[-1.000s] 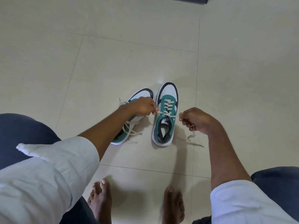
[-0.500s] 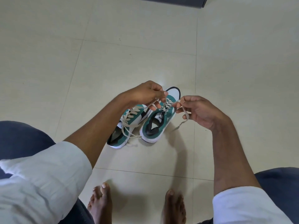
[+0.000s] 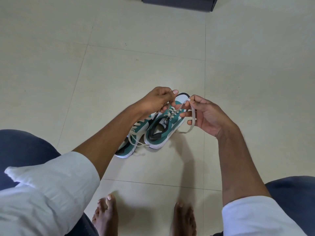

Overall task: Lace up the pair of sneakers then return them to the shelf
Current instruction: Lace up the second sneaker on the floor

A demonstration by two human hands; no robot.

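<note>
- Left hand (image 3: 157, 100): fingers pinched on one end of the cream lace (image 3: 175, 111).
- Right hand (image 3: 207, 114): pinches the other end, looped over its fingers.
- Right sneaker (image 3: 163, 132) directly below both grips, on the tiled floor (image 3: 153, 68).
- Left sneaker (image 3: 129, 147) just beside it, under the left forearm.

open floor (image 3: 153, 48) around sneakers (image 3: 163, 132), perhaps furniture (image 3: 179, 2) beyond

One head-worn camera looks steeply down at the tiled floor (image 3: 153, 48).
</note>
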